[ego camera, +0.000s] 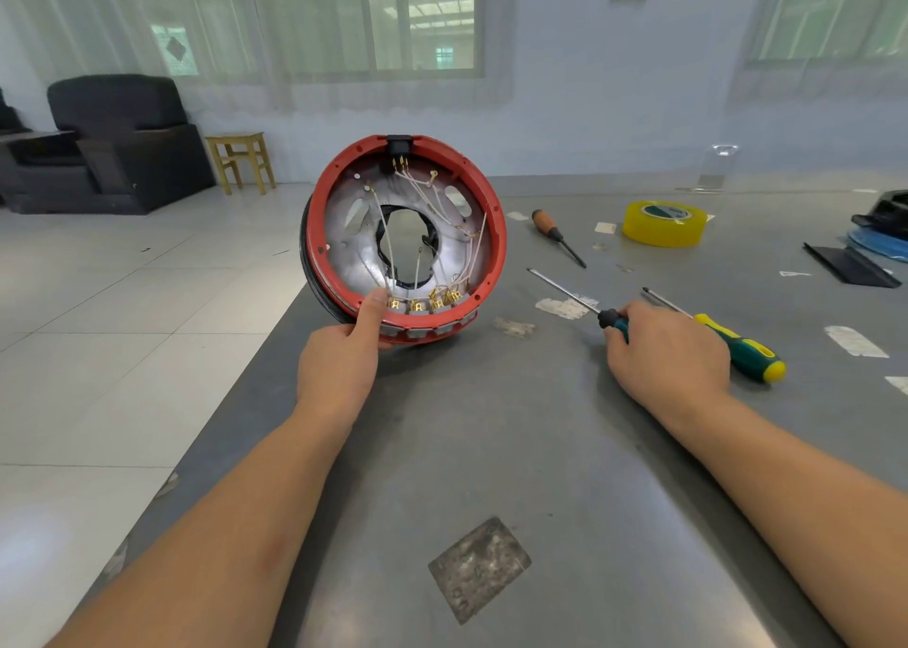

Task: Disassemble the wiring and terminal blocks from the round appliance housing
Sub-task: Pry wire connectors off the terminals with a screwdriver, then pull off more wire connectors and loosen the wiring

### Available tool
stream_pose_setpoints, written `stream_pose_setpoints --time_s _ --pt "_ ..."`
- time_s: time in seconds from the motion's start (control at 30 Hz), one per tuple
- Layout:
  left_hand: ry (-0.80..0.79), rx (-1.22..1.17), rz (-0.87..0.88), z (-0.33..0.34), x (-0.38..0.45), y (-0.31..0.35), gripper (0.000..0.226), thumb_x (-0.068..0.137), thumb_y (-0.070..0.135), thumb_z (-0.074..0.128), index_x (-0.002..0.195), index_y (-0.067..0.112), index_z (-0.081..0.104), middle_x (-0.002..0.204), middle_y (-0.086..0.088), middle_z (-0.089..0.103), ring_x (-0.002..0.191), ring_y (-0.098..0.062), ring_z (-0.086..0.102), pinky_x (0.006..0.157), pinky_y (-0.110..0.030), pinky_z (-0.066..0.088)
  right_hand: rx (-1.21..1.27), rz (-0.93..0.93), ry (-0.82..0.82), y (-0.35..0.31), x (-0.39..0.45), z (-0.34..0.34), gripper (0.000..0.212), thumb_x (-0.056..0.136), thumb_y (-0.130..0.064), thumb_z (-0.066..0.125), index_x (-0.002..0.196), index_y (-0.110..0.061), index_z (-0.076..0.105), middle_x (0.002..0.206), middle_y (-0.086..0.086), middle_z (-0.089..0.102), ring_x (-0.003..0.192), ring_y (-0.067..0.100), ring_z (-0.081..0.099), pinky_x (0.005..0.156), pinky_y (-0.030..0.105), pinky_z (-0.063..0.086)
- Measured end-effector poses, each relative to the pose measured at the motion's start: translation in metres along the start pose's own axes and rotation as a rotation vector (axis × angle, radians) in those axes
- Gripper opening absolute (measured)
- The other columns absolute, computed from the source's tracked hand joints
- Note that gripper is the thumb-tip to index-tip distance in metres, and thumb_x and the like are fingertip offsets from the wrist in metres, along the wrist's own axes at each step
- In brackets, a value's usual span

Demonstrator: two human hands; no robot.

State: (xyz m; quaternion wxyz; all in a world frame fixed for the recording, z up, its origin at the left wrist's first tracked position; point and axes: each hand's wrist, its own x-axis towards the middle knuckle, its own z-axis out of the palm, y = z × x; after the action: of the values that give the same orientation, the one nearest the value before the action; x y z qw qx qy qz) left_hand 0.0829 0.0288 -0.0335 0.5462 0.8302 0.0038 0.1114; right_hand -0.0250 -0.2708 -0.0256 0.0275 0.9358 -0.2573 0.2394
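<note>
Grey metal worktop [491,451], worn patch near edge. Left hand [339,367] grips the lower rim of the red round housing [496,254], thumb over the rim at 7 o'clock, fingers behind it; housing is tilted up on its edge, open side facing the camera, at the worktop's left edge. Brass terminal blocks [425,302] sit along the inner rim at 6 o'clock; white wires [444,195] run up to the black socket [400,145] at 12 o'clock. Right hand [668,352] curls over the handle of a long screwdriver [565,293]. Just right: green-yellow screwdriver [742,350]. Farther: wooden-handled screwdriver [557,229], yellow tape roll [663,225].
</note>
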Motion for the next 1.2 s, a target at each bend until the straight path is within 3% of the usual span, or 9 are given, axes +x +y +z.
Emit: stream_pose_setpoints --time_s 0.13,0.3,0.4,0.5,0.6,0.7,0.97,1.07,1.2 --pt "-0.056 -0.012 -0.002 -0.001 -0.002 0.002 0.083 0.089 0.084 0.047 0.072 0.004 0.060 0.068 -0.007 0.056 0.062 -0.018 0.049 0.060 -0.033 0.038 -0.080 -0.048 -0.008 -0.003 -0.003 0.001 0.027 0.098 -0.039 0.049 0.106 -0.023 0.068 0.101 0.002 0.070 0.095 0.028 0.064 0.066 0.034 0.041" --pt "-0.089 -0.017 0.005 -0.003 -0.004 0.005 0.075 0.090 0.082 0.048 0.064 0.011 0.047 0.062 -0.005 0.048 0.060 -0.020 0.045 0.060 -0.036 0.035 -0.085 -0.092 0.042 -0.015 -0.009 -0.005 0.045 0.097 -0.047 0.049 0.131 -0.021 0.058 0.125 0.005 0.062 0.115 0.030 0.057 0.090 0.042 0.046" --pt "-0.127 -0.045 -0.005 -0.004 -0.005 0.007 0.080 0.089 0.083 0.048 0.065 0.008 0.063 0.057 0.003 0.055 0.063 -0.019 0.052 0.060 -0.033 0.039 0.311 -0.202 0.062 -0.039 -0.017 -0.009 0.065 0.097 -0.054 0.049 0.151 -0.020 0.038 0.145 0.006 0.049 0.129 0.026 0.050 0.103 0.044 0.045" --pt "-0.174 -0.055 -0.005 -0.006 -0.005 0.008 0.076 0.090 0.081 0.048 0.039 0.026 0.060 0.040 0.012 0.048 0.052 -0.013 0.048 0.059 -0.033 0.037 0.898 -0.037 -0.146 -0.073 -0.022 -0.006 0.090 0.085 -0.079 0.045 0.158 -0.033 0.019 0.160 -0.005 0.035 0.136 0.015 0.047 0.110 0.037 0.039" --pt "-0.235 -0.050 0.020 -0.008 -0.007 0.008 0.076 0.091 0.081 0.045 0.032 0.034 0.055 0.037 0.013 0.045 0.041 -0.006 0.045 0.059 -0.032 0.036 1.314 0.204 -0.247 -0.101 -0.012 -0.003 0.095 0.073 -0.081 0.053 0.154 -0.036 0.032 0.147 -0.012 0.054 0.132 0.014 0.053 0.112 0.039 0.041" --pt "-0.217 -0.050 0.026 -0.010 -0.006 0.008 0.075 0.087 0.085 0.043 0.033 0.035 0.056 0.038 0.014 0.047 0.041 -0.006 0.046 0.060 -0.030 0.039 1.532 0.350 -0.293 -0.109 -0.002 0.001 0.079 0.066 -0.070 0.064 0.137 -0.037 0.051 0.123 -0.007 0.070 0.116 0.022 0.066 0.102 0.052 0.053" --pt "0.109 0.336 0.168 -0.014 -0.019 0.022 0.078 0.086 0.090 0.019 0.069 0.021 0.053 0.069 0.003 0.060 0.074 -0.027 0.060 0.083 -0.051 0.052 1.524 0.454 -0.290 -0.107 -0.018 0.003 0.069 0.062 -0.070 0.073 0.120 -0.041 0.050 0.104 -0.013 0.075 0.097 0.014 0.074 0.075 0.044 0.064" --pt "0.287 0.338 0.386 -0.013 -0.021 0.026 0.052 0.092 0.067 0.055 0.090 0.016 0.048 0.093 -0.002 0.055 0.093 -0.033 0.054 0.084 -0.049 0.047 1.449 0.505 -0.323 -0.103 -0.023 -0.001 0.071 0.062 -0.068 0.071 0.121 -0.038 0.046 0.106 -0.009 0.074 0.096 0.015 0.074 0.078 0.042 0.063" --pt "0.066 0.303 0.794 -0.007 -0.032 0.028 0.026 0.097 0.044 0.055 0.105 0.022 0.065 0.117 0.004 0.063 0.115 -0.017 0.054 0.097 -0.033 0.029 1.373 0.561 -0.399 -0.102 -0.025 -0.010 0.073 0.065 -0.066 0.070 0.124 -0.029 0.047 0.106 -0.002 0.073 0.092 0.019 0.074 0.066 0.042 0.064"
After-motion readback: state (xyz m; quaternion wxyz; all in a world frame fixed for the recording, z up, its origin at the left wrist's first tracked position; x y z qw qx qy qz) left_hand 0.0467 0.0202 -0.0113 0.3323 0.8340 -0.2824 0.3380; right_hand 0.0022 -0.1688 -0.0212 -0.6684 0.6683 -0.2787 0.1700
